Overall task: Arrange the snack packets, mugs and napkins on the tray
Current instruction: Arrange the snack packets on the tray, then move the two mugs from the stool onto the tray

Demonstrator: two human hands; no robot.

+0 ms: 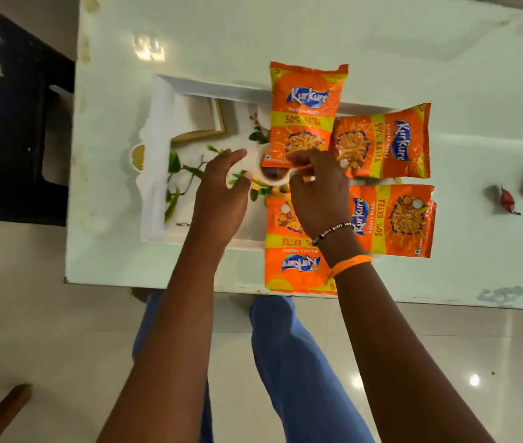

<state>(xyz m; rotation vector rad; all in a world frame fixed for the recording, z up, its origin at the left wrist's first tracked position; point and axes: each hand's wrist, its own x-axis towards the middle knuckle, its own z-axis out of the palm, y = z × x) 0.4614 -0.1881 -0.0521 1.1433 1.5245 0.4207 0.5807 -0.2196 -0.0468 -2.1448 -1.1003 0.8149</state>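
We count four snack packets on or overlapping the tray (pixel 209 87). Our right hand (pixel 317 190) pinches the near edge of the far packet (pixel 304 113), which extends away from its fingers. The upper right packet (pixel 384 142) lies just right of that hand, the lower right packet (pixel 394 219) right of the wrist, and the near packet (pixel 292 251) under the wrist. Our left hand (pixel 221 190) hovers spread, holding nothing.

A mug (pixel 274 177) sits between the hands, partly hidden. A folded napkin (pixel 199 119) lies beyond the left hand.

Judgement: packets mostly placed; further mugs not visible. Two crumpled wrappers (pixel 522 190) lie well right, on the table (pixel 317 30), clear of the work.
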